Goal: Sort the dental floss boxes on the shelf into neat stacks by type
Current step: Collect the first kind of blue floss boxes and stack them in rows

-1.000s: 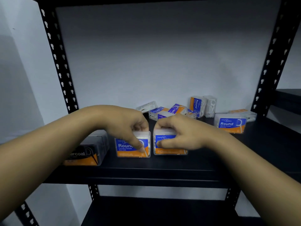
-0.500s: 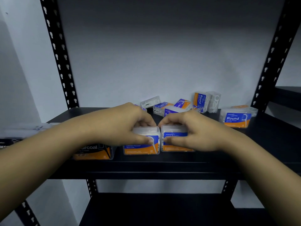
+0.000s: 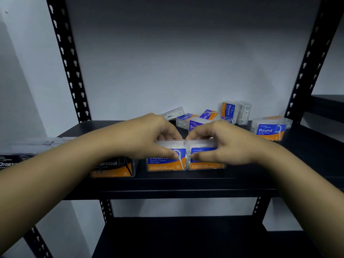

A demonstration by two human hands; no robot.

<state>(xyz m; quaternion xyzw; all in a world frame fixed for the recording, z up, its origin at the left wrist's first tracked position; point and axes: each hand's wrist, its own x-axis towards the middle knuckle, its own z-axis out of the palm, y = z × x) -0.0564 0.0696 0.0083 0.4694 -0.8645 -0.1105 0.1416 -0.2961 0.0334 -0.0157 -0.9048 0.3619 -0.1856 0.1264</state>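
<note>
Two clear floss boxes with blue and orange labels stand side by side at the front of the black shelf [image 3: 186,185]. My left hand [image 3: 149,136] grips the left one, a Round box [image 3: 165,162], thumb on its front and fingers over its top. My right hand [image 3: 223,142] grips the right box [image 3: 206,164] the same way; its label is mostly hidden. The two boxes touch. Left of them stands a black Charcoal box [image 3: 115,168], and another Charcoal box [image 3: 11,162] sits at the far left, partly behind my arm.
Several loose blue and orange boxes lie jumbled at the back of the shelf [image 3: 208,118], one upright Round box [image 3: 230,111] among them. A Round box [image 3: 270,130] stands at the right. Black perforated posts [image 3: 72,71] frame the shelf. A lower shelf [image 3: 176,237] lies beneath.
Both hands have stayed on the two front boxes, which now stand closer together and touch. The camera has dropped slightly and moved closer to the shelf.
</note>
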